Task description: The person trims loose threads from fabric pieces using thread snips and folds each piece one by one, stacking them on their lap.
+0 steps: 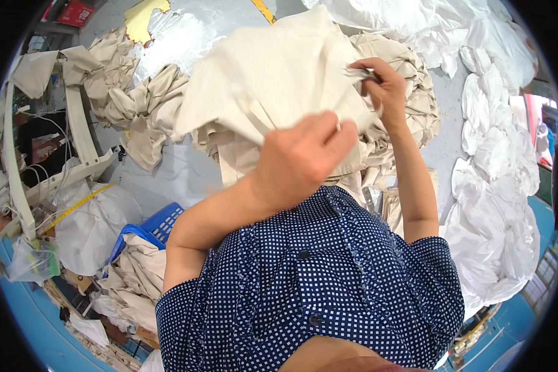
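My left hand (307, 152), slightly blurred, is closed in a pinch on a piece of cream fabric (260, 74). The fabric spreads out in front of me, fanned in folds toward the far side. On its right edge, my right hand (387, 90) curls around a small metal tool (361, 73) that looks like thread snips. Its blades point left, against the cloth; whether they touch it I cannot tell. Beneath and behind the piece lies a heap of beige fabric (415, 80), partly covered by it.
More crumpled beige cloth (155, 99) lies on the grey floor to the left, beside a pale metal frame (77, 118). A blue plastic basket (161, 226) stands near my left elbow. White bundled fabric (490, 217) is piled along the right and far right.
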Motion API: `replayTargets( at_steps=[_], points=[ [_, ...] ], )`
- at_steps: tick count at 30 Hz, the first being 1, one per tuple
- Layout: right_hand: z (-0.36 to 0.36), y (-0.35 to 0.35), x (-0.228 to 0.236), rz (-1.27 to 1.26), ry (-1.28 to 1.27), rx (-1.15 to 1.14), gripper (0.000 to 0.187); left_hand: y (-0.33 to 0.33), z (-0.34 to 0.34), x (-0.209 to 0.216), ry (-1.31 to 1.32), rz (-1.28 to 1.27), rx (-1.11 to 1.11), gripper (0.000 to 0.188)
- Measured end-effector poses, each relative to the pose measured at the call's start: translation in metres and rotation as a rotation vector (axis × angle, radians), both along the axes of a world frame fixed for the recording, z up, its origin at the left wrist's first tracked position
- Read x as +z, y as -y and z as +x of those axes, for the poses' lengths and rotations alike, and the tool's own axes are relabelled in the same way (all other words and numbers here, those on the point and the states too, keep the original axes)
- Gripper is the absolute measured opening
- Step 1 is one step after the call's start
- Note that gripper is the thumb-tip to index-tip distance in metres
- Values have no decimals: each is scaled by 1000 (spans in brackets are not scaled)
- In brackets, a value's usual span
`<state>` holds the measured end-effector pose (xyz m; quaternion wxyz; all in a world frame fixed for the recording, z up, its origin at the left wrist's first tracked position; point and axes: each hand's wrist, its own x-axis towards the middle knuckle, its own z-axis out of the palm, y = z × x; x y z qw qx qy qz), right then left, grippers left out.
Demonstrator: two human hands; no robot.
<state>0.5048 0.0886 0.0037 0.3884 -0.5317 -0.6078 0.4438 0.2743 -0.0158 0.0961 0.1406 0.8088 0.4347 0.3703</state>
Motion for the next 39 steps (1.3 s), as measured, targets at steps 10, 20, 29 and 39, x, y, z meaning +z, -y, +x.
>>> replayTargets(
  at_steps=[10, 20, 29, 39],
  points=[
    [113, 25, -112, -206, 199, -279, 18, 40, -60, -52, -293, -501, -34, 24],
    [95, -78, -216, -457, 354, -472, 30, 36, -57, -44, -378, -698, 50, 24],
    [132, -130, 40, -51, -488, -358, 18, -23, -58, -29, -6, -475, 133, 8],
    [-12, -110, 264, 255, -827, 15, 17, -169, 41, -21, 297, 64, 87, 46]
  ],
)
